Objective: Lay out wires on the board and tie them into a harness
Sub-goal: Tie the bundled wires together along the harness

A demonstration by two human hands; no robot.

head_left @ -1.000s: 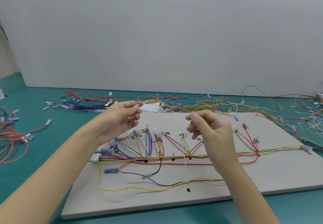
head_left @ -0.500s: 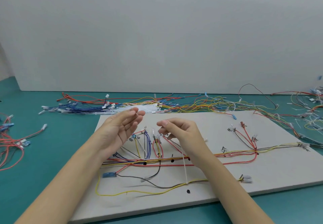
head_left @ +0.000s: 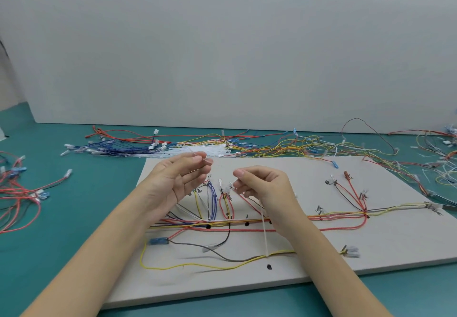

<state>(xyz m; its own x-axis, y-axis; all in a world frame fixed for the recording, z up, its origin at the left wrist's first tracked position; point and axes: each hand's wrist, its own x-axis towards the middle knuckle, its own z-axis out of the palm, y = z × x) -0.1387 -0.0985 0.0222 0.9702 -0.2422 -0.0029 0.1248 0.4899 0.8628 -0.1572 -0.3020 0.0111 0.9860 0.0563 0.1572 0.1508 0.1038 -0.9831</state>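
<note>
Laid-out wires (head_left: 247, 224) lie on the board (head_left: 309, 264), loose wire piles (head_left: 222, 146) behind it and another (head_left: 19, 193) to its left.

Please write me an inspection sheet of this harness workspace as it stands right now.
Surface: teal table, pale board lying flat on it.
Job's things: wires laid along the board in a main trunk; a white cable tie stands up from the yellow wire.
Clutter: loose wire heaps behind the board and at the left; spare white ties.
Grippers: left hand pinches a thin clear strand; right hand pinches something small, unclear what.
Cables: nothing seen beyond the wires.
Surroundings: plain grey wall.
</note>
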